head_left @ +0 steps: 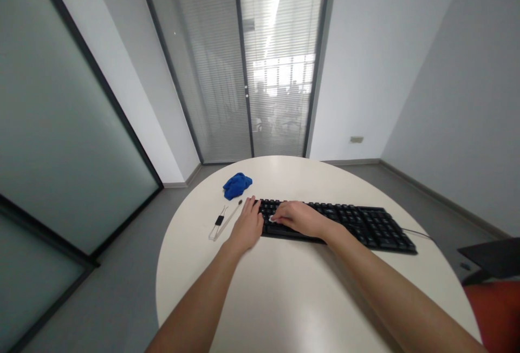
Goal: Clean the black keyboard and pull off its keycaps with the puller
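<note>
A black keyboard (371,228) lies across the round table. At its left end is my left hand (248,226), its fingers stretched along the edge and its thumb against the keys, holding that end. My right hand (298,217) is on the left part of the keys, fingertips pinched together on a small white piece (272,219), possibly cotton or a wipe. The hand hides most of it. Left of my left hand lie a thin brush with a dark tip (228,219) and a wire keycap puller with a black middle (219,220).
A crumpled blue cloth (237,185) lies near the far left of the white table (284,288). The keyboard's cable (418,233) runs off the right edge. A chair with a red seat (493,309) stands at the right. Glass doors with blinds (280,71) are behind.
</note>
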`<state>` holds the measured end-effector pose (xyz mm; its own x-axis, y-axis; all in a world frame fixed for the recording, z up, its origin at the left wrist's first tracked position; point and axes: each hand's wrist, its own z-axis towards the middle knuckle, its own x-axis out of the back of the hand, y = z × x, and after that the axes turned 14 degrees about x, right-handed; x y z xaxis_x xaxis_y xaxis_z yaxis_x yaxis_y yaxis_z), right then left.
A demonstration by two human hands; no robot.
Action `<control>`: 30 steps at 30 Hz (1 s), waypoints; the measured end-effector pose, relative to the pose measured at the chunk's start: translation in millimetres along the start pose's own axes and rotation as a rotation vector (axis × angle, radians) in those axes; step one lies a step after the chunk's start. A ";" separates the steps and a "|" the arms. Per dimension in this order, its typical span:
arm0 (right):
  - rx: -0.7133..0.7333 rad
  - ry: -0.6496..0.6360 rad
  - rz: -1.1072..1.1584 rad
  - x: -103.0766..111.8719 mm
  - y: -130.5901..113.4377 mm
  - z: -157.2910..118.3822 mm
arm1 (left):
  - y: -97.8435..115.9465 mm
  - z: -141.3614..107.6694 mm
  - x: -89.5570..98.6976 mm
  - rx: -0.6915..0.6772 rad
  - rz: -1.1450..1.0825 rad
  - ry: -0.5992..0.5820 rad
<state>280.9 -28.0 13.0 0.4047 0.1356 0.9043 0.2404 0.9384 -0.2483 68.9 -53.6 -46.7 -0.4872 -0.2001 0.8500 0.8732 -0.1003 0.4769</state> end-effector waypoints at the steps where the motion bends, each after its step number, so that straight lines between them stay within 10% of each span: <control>1: -0.022 -0.004 -0.010 2.6 -0.3 -1.9 | 0.3 -0.2 0.3 0.002 0.002 -0.003; 9: -0.374 0.248 -0.300 0.6 18.7 -9.5 | 1.5 0.3 0.5 0.026 -0.024 -0.009; 30: -0.143 0.174 -0.143 -16.5 -3.4 -10.6 | -1.2 1.8 -2.0 0.006 -0.028 0.029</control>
<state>282.7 -36.9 -4.8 0.5002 -0.0629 0.8636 0.4231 0.8879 -0.1804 68.8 -51.4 -48.6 -0.5106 -0.2256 0.8297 0.8593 -0.1006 0.5015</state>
